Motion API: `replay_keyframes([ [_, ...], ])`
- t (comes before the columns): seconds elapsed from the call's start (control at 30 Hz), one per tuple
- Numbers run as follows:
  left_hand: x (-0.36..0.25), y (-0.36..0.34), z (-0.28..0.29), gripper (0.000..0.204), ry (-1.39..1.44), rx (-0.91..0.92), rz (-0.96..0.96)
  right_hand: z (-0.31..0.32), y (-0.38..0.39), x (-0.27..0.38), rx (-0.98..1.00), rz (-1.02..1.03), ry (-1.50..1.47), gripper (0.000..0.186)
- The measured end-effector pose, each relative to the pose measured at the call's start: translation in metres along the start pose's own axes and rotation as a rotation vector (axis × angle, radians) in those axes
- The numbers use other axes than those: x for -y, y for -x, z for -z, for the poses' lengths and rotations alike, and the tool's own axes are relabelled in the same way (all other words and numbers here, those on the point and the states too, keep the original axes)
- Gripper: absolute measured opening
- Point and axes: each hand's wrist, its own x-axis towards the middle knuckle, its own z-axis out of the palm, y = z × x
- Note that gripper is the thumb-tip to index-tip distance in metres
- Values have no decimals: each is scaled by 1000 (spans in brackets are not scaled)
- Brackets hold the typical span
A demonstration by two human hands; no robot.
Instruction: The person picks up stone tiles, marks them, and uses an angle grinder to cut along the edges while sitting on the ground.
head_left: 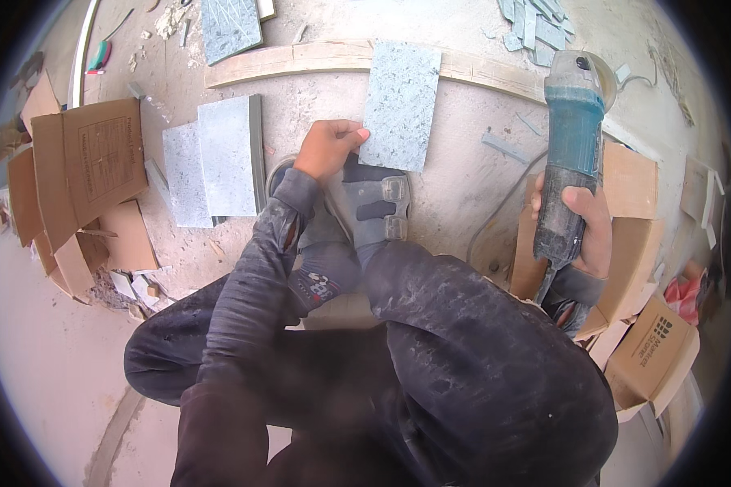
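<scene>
A grey-blue speckled stone tile (404, 104) stands out in front of my shoes, its far part over a wooden board. My left hand (323, 149) pinches its lower left edge between thumb and fingers. At the right, my right hand (591, 221) is wrapped round the dark body of a teal angle grinder (573, 134). The grinder is held with its head pointing away from me, and its disc guard (601, 79) shows at the far end. Whether the disc spins I cannot tell. A cord runs down from the grinder's rear.
The wooden board (300, 59) lies across the floor ahead. Several stone tiles (229, 154) are stacked at the left, beside an opened cardboard box (97, 162). Tile offcuts (536, 28) lie far right. More cardboard (654, 345) stands at the right, and a loose cable (495, 219) crosses the floor.
</scene>
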Motion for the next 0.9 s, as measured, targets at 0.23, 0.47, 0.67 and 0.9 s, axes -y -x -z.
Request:
replay_keyframes([
  [0.23, 7, 3, -2, 36, -19, -73, -39, 1, -2, -2, 6, -2, 14, 44],
  [0.47, -6, 12, 1, 41, -146, 21, -77, 0, 0, 0, -17, 18, 2, 43],
  [0.67, -8, 23, 12, 47, -263, 107, -121, 1, -2, -1, 12, 9, -16, 42],
  [0.9, -1, 20, 19, 54, -173, 177, -167, 2, -1, -1, 22, 21, -7, 41],
])
